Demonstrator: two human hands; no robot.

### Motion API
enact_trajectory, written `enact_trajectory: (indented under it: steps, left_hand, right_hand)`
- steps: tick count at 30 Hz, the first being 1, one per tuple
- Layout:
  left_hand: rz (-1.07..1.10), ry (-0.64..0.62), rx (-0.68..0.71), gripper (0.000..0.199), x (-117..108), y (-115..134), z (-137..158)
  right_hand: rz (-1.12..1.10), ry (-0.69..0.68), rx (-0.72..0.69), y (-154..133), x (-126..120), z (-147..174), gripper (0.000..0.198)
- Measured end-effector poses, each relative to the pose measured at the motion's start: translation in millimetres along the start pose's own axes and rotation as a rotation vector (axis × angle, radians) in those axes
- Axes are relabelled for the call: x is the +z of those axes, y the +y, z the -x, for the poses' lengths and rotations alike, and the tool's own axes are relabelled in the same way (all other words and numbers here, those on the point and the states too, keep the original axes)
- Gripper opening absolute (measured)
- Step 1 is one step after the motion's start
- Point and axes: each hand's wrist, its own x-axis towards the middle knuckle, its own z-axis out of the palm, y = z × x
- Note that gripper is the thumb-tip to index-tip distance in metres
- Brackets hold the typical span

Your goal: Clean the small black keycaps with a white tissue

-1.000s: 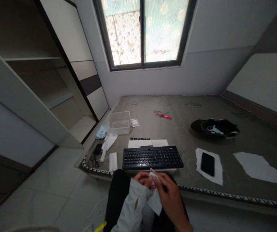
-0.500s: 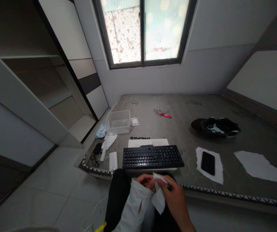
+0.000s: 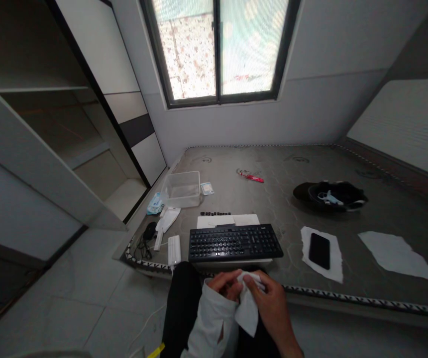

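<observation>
Above my lap, my right hand [image 3: 271, 298] pinches a white tissue [image 3: 247, 313], whose loose end hangs down. My left hand [image 3: 227, 284], in a pale sleeve, is closed and meets the tissue at the fingertips. Whatever its fingers hold is too small or hidden to make out. Just beyond both hands lies a black keyboard [image 3: 234, 243], its keys facing up, resting on a white sheet or flat box [image 3: 247, 219]. Several loose black keycaps [image 3: 216, 214] are lined up behind it.
Left of the keyboard are a white power strip [image 3: 174, 250], a black mouse [image 3: 150, 230] and a clear plastic box [image 3: 182, 191]. To the right, a phone [image 3: 319, 251] lies on white paper, near another paper sheet [image 3: 398, 254] and a dark cap [image 3: 329, 196]. A red packet [image 3: 252, 177] lies farther back.
My hands have shifted slightly and the tissue has been turned a little between the fingers. The view has moved slightly; the things on the bed stay in place.
</observation>
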Motion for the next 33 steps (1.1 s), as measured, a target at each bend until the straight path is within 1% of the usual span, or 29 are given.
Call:
enact_trajectory:
  steps: [3,8,12,14,17,20,24,27,31,33]
  left_hand:
    - [-0.095,-0.034,0.069,0.031,-4,1,-1]
    - [-0.277,-0.061,0.260,0.033,-14,5,-5]
    - [-0.357,-0.098,0.360,0.037,-20,9,-7]
    - [-0.392,-0.070,0.401,0.037,-22,12,-7]
    - [-0.489,-0.014,0.514,0.040,-23,14,-7]
    - [-0.569,-0.022,0.599,0.043,-27,12,-7]
    - [-0.541,-0.097,0.595,0.038,-33,6,-6]
    - [-0.513,-0.150,0.570,0.039,-37,-1,-7]
    - [-0.432,-0.182,0.505,0.037,-37,-9,-8]
    - [-0.390,-0.187,0.490,0.036,-36,-10,-8]
  right_hand:
    - [-0.048,0.013,0.071,1,1,1,0.045]
    - [-0.074,-0.008,0.118,2,8,3,0.051]
    - [-0.010,-0.069,0.061,-1,10,4,0.054]
    - [-0.001,-0.100,0.031,-4,9,5,0.055]
    - [-0.033,-0.145,0.015,-6,9,7,0.056]
    - [-0.048,-0.181,0.018,-5,9,10,0.056]
    - [-0.070,-0.175,0.046,0,12,12,0.055]
    - [-0.090,-0.151,0.066,2,13,13,0.055]
    - [-0.089,-0.086,0.096,5,15,13,0.055]
    - [-0.099,-0.081,0.096,6,15,13,0.055]
